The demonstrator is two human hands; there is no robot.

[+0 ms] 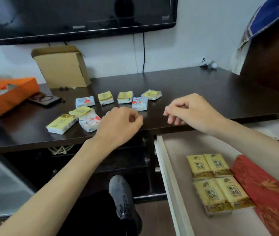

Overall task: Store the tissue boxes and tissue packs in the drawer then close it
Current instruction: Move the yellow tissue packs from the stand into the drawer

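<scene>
Several small tissue packs, yellow [105, 98] and blue-white [140, 103], lie scattered on the dark desk [203, 92]. My left hand [120, 124] hovers over the desk's front edge beside a white pack with red marks [89, 122], fingers loosely curled, holding nothing. My right hand [190, 111] hangs above the desk edge to the right, fingers drooping, also holding nothing. Below it the drawer [163, 167] stands pulled out. It contains several yellow packs [217, 183] in a neat block and a red tissue box [268, 193] along their right side.
A cardboard box [62, 67] leans against the wall under the TV [77, 14]. An orange bag [7, 95] and a black flat item [46, 100] sit at the desk's left. A cable [143, 51] hangs down the wall. My grey shoe [121, 193] is below the desk.
</scene>
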